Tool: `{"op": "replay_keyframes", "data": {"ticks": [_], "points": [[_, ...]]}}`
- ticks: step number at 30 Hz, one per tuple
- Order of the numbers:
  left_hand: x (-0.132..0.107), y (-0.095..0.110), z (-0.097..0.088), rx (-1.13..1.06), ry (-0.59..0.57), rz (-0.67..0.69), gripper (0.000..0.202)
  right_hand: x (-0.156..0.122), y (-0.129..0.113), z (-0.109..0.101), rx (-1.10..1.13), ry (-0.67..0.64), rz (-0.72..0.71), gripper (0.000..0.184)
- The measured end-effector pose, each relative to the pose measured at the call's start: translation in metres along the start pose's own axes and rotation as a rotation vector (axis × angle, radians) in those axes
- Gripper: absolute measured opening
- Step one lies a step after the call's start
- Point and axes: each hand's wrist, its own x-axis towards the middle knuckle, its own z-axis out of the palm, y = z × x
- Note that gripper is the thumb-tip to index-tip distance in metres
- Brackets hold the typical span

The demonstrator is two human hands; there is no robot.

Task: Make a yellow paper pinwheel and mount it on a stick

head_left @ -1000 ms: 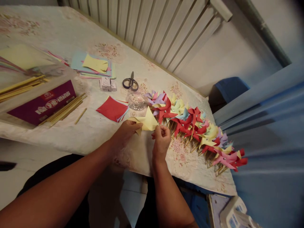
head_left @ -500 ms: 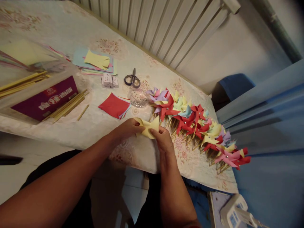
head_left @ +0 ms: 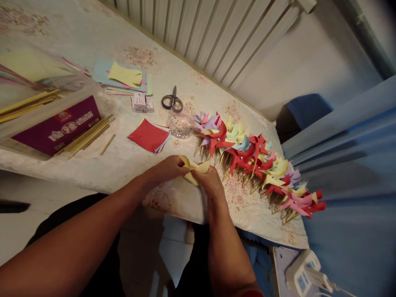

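Flanking yellow paper (head_left: 203, 167): pinwheels (head_left: 259, 166), red-topped sheets (head_left: 149, 136)

The one view looked forward and steeply down from the person's head, close above the hands (head_left: 213, 181) near mid-frame, taking in the bench (head_left: 185, 202) aslant and the ribbed panel (head_left: 198, 37) beyond.

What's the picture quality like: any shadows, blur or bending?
Head view: dim, warmish light; dark shadow on the floor below the table; upper right corner blackened; arms stretched towards the edges, wide-lens fashion; yellow paper slightly soft between left hand and right hand; scissors reasonably clear.
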Motion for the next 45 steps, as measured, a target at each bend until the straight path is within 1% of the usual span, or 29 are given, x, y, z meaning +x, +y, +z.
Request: {"op": "replay_keyframes", "data": {"ticks": [3, 7, 9, 11, 14, 17, 21, 26, 29, 32, 38, 43, 45], "points": [[-0.001, 0.002, 0.001, -0.061, 0.047, -0.021, 0.015, 0.003, 0.005, 0.002, 0.106, 0.031, 0.002, 0.02], [-0.001, 0.0, 0.0, -0.282, 0.081, -0.077, 0.025, 0.01, 0.012, 0.007, 0.357, 0.096, -0.045, 0.028], [-0.001, -0.004, 0.001, -0.396, 0.073, -0.078, 0.029, 0.012, 0.011, 0.011, 0.464, 0.137, -0.076, 0.032], [0.0, -0.008, 0.003, -0.473, 0.043, -0.053, 0.029, 0.011, 0.007, 0.015, 0.553, 0.177, -0.101, 0.034], [0.001, -0.015, 0.01, -0.509, -0.009, -0.007, 0.028, 0.009, 0.003, 0.019, 0.629, 0.235, -0.118, 0.036], [0.002, -0.019, 0.019, -0.502, 0.009, 0.048, 0.028, 0.007, 0.001, 0.023, 0.643, 0.274, -0.098, 0.036], [0.003, -0.023, 0.029, -0.471, 0.083, 0.046, 0.023, 0.003, 0.0, 0.031, 0.661, 0.28, -0.094, 0.032], [0.005, -0.021, 0.037, -0.506, 0.188, 0.079, 0.024, 0.001, 0.001, 0.036, 0.6, 0.275, -0.088, 0.028], [0.005, -0.019, 0.04, -0.545, 0.204, 0.094, 0.023, 0.001, 0.002, 0.037, 0.576, 0.274, -0.096, 0.026], [0.005, -0.017, 0.042, -0.572, 0.199, 0.098, 0.02, 0.0, 0.0, 0.04, 0.584, 0.285, -0.084, 0.024], [0.001, -0.01, 0.044, -0.561, 0.239, 0.111, 0.018, -0.003, -0.005, 0.043, 0.611, 0.264, -0.057, 0.025], [0.003, -0.014, 0.039, -0.554, 0.253, 0.077, 0.014, 0.0, 0.005, 0.041, 0.636, 0.22, -0.07, 0.029], [0.006, -0.017, 0.037, -0.574, 0.278, 0.069, 0.012, 0.002, 0.01, 0.04, 0.635, 0.198, -0.076, 0.028]]}}
